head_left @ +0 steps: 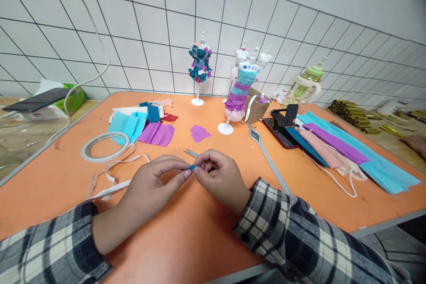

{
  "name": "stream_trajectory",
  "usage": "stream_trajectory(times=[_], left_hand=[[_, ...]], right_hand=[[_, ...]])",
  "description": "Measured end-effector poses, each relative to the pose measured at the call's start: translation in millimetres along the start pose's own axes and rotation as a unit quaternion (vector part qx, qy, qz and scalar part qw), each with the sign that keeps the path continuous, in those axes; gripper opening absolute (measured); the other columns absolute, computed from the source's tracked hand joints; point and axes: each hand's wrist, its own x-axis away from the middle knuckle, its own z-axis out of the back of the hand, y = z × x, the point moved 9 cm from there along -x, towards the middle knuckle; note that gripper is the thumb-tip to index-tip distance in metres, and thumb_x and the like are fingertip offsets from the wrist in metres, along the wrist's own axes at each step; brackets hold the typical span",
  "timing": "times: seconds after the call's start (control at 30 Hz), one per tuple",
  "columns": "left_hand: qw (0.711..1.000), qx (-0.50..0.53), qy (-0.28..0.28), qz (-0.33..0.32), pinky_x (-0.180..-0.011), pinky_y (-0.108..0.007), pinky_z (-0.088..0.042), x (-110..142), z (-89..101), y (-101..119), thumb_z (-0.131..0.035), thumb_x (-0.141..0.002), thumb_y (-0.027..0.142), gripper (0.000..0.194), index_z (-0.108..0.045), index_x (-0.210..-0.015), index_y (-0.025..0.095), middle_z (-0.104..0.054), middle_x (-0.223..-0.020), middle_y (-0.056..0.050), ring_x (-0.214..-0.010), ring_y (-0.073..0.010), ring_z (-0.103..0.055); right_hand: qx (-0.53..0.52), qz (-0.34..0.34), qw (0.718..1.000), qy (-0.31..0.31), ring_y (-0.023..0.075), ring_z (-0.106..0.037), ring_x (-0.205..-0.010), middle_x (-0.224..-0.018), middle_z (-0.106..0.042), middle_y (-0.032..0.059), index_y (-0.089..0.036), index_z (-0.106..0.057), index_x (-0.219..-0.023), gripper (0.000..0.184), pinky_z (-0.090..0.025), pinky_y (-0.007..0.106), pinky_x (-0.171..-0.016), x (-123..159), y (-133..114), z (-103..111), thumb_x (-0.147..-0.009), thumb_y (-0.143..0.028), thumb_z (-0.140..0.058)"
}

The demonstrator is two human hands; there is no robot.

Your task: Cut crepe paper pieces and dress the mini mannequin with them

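Observation:
Low over the orange table (pixel 186 230), my left hand (pixel 159 182) and my right hand (pixel 218 175) meet at their fingertips. Between them they pinch a tiny piece of teal crepe paper (pixel 192 167), most of it covered by the fingers. Just beyond the fingers lie small scissors (pixel 191 152), partly hidden behind my right hand. A purple crepe paper piece (pixel 199 133) rests flat a little farther off. Beside my left wrist trails white double-sided tape (pixel 115 187), near its roll (pixel 84 150).
Folded turquoise paper (pixel 135 125) and purple paper (pixel 159 134) lie at left. Behind stand small mannequins, one with teal ruffles (pixel 200 60), one wrapped in turquoise and purple (pixel 240 91). At right are paper strips (pixel 339 142), a phone (pixel 279 133) and a green-lidded bottle (pixel 306 84).

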Motion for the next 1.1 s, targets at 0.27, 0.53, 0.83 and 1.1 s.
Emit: stream_trajectory(times=[0.27,0.53,0.83,1.1], left_hand=[[1.000,0.009,-0.020,0.020,-0.081,-0.032,-0.055,1,-2.9,-3,-0.064,-0.083,0.037,0.017,-0.076,-0.081,0.024,-0.078,-0.089,-0.003,-0.082,-0.0212,-0.072],[0.998,-0.001,-0.052,0.019,-0.077,-0.032,-0.054,1,-9.2,-3,-0.062,-0.083,0.034,0.017,-0.075,-0.081,0.024,-0.078,-0.086,-0.003,-0.082,-0.0210,-0.071],[0.998,-0.007,-0.063,0.029,-0.077,-0.033,-0.054,1,-9.4,-5,-0.061,-0.083,0.036,0.019,-0.075,-0.080,0.023,-0.078,-0.086,-0.003,-0.081,-0.0211,-0.071],[0.998,-0.010,-0.052,0.016,-0.079,-0.033,-0.054,0,-8.5,-3,-0.062,-0.082,0.037,0.018,-0.075,-0.081,0.024,-0.078,-0.086,-0.003,-0.082,-0.0220,-0.071]], right_hand=[[-0.068,-0.038,0.995,-0.066,0.0116,-0.054,-0.065,-0.082,-0.060,0.0012,-0.017,-0.065,-0.099,0.024,-0.046,0.026,-0.062,2,2,-2,-0.080,-0.026,-0.053],[0.119,0.059,0.991,-0.013,0.0108,-0.053,-0.066,-0.074,-0.062,-0.0022,-0.020,-0.066,-0.078,0.004,-0.043,0.024,-0.063,1,-8,4,-0.076,-0.022,-0.069],[0.058,-0.020,0.997,-0.057,0.0084,-0.048,-0.059,-0.071,-0.059,-0.0034,-0.018,-0.068,-0.085,0.011,-0.040,0.021,-0.056,-2,3,0,-0.078,-0.027,-0.066],[0.091,-0.017,0.995,-0.041,0.0095,-0.048,-0.059,-0.070,-0.061,-0.0023,-0.020,-0.069,-0.079,0.006,-0.039,0.022,-0.056,-3,9,2,-0.075,-0.024,-0.070]])
